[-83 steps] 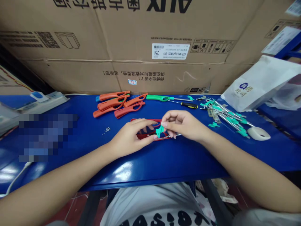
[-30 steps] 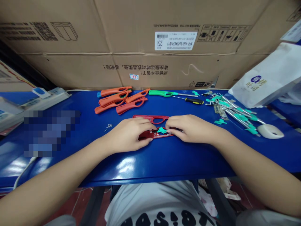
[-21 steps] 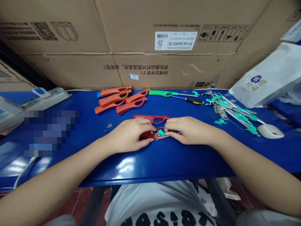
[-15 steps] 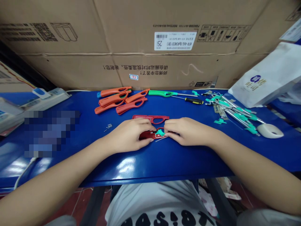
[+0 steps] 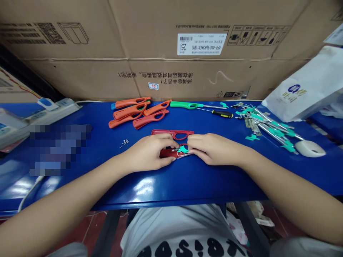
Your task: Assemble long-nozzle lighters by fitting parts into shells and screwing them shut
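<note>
My left hand [image 5: 148, 154] rests on the blue table [image 5: 171, 178], fingers curled over a red plastic handle shell [image 5: 167, 154] and pinning it flat. My right hand [image 5: 211, 147] meets it from the right, its fingertips pinched on a small teal plastic piece [image 5: 183, 149] that sits in the shell. A thin metal rod runs under the right fingers, mostly hidden. A second red shell [image 5: 173, 134] lies just behind both hands.
Several orange handle shells [image 5: 136, 113] lie at the back centre, with a green lighter body [image 5: 187, 105] and a black-handled screwdriver [image 5: 222, 113] beside them. Metal rods with teal parts [image 5: 268, 125] are heaped at right near a white mouse-like object [image 5: 311, 148]. Cardboard boxes [image 5: 171, 53] wall the back.
The teal piece, held above the shell 2.8 s ago, now sits down in it on the table. Both hands have lowered and closed in; they barely move over the last second.
</note>
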`<state>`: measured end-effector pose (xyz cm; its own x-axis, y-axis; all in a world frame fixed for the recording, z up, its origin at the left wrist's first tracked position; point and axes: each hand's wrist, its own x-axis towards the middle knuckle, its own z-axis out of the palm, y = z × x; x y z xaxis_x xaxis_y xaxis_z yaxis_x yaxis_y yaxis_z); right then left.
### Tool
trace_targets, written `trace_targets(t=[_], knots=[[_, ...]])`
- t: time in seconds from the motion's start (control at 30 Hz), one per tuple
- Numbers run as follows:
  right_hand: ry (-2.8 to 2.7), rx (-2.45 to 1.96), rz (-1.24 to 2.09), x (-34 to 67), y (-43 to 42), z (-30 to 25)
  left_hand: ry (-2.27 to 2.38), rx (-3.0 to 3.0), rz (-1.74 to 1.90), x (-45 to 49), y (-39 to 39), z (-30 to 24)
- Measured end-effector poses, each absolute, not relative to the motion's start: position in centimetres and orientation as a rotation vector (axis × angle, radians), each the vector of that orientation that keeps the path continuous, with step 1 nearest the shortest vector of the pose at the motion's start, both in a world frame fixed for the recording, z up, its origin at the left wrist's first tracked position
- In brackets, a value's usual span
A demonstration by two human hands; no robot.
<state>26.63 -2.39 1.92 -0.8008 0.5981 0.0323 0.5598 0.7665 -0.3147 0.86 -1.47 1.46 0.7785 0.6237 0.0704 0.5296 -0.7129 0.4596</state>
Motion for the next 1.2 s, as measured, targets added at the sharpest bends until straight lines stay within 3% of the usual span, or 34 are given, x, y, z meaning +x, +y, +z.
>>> trace_targets(t=[0.87, 1.2], knots=[[-2.841, -0.875, 0.417, 26.75, -2.36, 1.93, 0.874, 2.522, 0.336, 0.99, -1.44, 1.18], [-2.431, -1.187, 0.959, 26.74, -1.53, 1.45, 0.765, 2.796, 0.220, 0.87, -1.93, 1.40]])
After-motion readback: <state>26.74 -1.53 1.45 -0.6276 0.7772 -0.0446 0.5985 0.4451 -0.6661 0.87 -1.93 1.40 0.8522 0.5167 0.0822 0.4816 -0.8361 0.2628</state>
